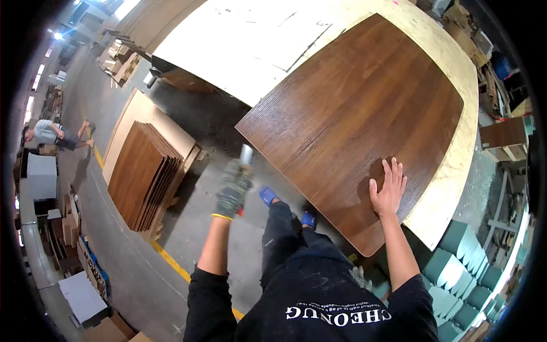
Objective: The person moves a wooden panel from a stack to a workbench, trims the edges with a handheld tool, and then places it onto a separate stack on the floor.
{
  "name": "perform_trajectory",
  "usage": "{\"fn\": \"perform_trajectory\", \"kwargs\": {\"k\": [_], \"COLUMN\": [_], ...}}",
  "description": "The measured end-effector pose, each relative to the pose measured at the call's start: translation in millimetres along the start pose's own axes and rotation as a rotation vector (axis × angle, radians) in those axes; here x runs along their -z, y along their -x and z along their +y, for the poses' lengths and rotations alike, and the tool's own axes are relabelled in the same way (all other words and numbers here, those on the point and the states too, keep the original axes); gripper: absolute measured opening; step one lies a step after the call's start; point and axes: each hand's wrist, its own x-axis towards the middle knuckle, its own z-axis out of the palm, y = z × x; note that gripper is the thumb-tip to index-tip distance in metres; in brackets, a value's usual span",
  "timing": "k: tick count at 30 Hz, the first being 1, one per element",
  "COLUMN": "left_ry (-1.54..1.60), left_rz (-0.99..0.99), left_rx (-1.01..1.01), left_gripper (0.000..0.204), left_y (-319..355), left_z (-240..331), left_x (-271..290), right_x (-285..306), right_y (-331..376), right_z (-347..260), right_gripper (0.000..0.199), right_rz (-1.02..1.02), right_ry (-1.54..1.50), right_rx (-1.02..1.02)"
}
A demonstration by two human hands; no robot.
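Note:
A large brown wood-grain panel (364,131) with rounded corners lies flat on a pale worktable (239,51), its near edge overhanging toward me. My right hand (390,188), bare, rests on the panel near its right side, fingers stretched and somewhat spread. In a camouflage-patterned glove with a yellow cuff, my left hand (232,191) is off the panel's left edge, closed around a tool. A silvery end (246,154) of that tool sticks out above the fist, and a bit of red shows below it. Motion blur hides the tool's exact kind.
At left, a stack of similar brown panels (142,176) stands on a pallet with a pale board. A yellow floor line (171,261) runs past it. Green-wrapped bundles (450,268) sit at lower right. Another person (54,132) is on the floor far left.

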Motion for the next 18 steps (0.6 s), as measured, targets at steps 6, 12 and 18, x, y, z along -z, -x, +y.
{"fn": "perform_trajectory", "kwargs": {"k": [6,12,18], "left_ry": [-0.746,-0.514,-0.608], "left_rz": [-0.279,0.092,0.252], "left_rx": [-0.43,-0.957,-0.417], "left_gripper": [0.043,0.044,0.036], "left_y": [37,-91,-122], "left_z": [54,-9,19], "left_x": [-67,19,66], "right_x": [1,-1,-1], "right_y": [-3,-1,4], "right_z": [-2,1,3], "right_gripper": [0.06,0.06,0.059], "right_rz": [0.002,0.004,-0.028], "right_ry": [0.038,0.079,0.102], "right_rx": [0.018,0.022,-0.01]}}
